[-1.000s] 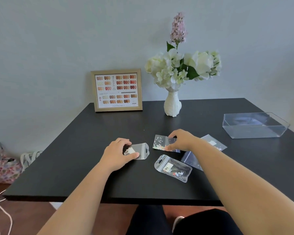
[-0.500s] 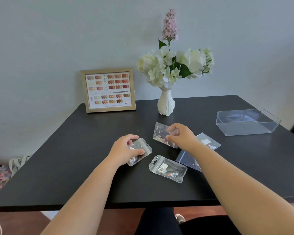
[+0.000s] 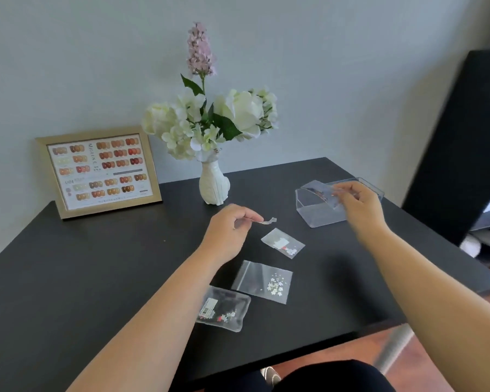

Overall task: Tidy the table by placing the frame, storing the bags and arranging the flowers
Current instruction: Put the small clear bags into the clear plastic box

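Observation:
My right hand [image 3: 358, 205] holds a small clear bag [image 3: 320, 192] over the open clear plastic box [image 3: 314, 216] at the right of the black table [image 3: 68, 278]. My left hand [image 3: 229, 230] pinches another small bag [image 3: 263, 221] edge-on above the table's middle. Three more clear bags lie flat in front of me: one with a red-and-white label [image 3: 283, 243], one with white flower pieces [image 3: 263, 281], and a pouch with a barcode label [image 3: 224, 309]. The gold frame [image 3: 98, 171] leans on the wall at the back left. White flowers with a pink sprig [image 3: 210, 117] stand in a white vase [image 3: 213, 185].
A black upright panel [image 3: 464, 137] stands at the right beyond the table. The table's front edge runs just above my dark-clothed lap [image 3: 323, 377]. Wooden floor [image 3: 425, 363] shows at the lower right.
Both hands have lifted their bags off the table. My right hand carried its bag rightward over the clear box; my left hand rose toward the middle. The view swung right.

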Action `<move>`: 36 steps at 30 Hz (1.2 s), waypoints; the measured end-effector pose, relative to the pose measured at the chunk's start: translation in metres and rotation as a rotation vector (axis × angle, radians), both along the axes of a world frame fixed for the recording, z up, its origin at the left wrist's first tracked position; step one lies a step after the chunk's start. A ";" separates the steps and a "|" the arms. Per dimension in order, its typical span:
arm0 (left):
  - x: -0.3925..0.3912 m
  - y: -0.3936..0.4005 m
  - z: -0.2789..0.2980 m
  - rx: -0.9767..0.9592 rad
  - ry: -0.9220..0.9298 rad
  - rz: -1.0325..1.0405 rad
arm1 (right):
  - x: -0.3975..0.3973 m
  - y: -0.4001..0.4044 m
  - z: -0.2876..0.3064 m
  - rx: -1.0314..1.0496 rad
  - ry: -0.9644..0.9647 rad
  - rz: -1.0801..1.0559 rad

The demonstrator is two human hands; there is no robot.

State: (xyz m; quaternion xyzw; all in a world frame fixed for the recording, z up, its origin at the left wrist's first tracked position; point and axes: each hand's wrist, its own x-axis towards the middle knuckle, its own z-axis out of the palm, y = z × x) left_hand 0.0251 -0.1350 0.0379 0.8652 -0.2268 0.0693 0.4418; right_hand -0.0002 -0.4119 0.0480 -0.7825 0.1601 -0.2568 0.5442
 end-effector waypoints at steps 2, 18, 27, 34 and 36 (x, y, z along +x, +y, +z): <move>0.005 -0.034 0.006 0.019 -0.038 -0.061 | -0.001 -0.017 0.003 -0.082 -0.001 -0.030; 0.041 -0.160 0.018 0.159 -0.454 -0.161 | 0.051 -0.093 -0.007 -0.361 0.117 -0.016; 0.059 -0.173 -0.006 0.005 -0.169 -0.231 | 0.069 -0.095 -0.021 -0.447 0.156 0.027; 0.080 -0.175 -0.009 0.038 -0.041 -0.131 | 0.076 -0.100 -0.023 -0.468 0.214 0.014; 0.085 -0.176 -0.010 0.051 -0.003 -0.102 | 0.077 -0.101 -0.022 -0.451 0.218 0.016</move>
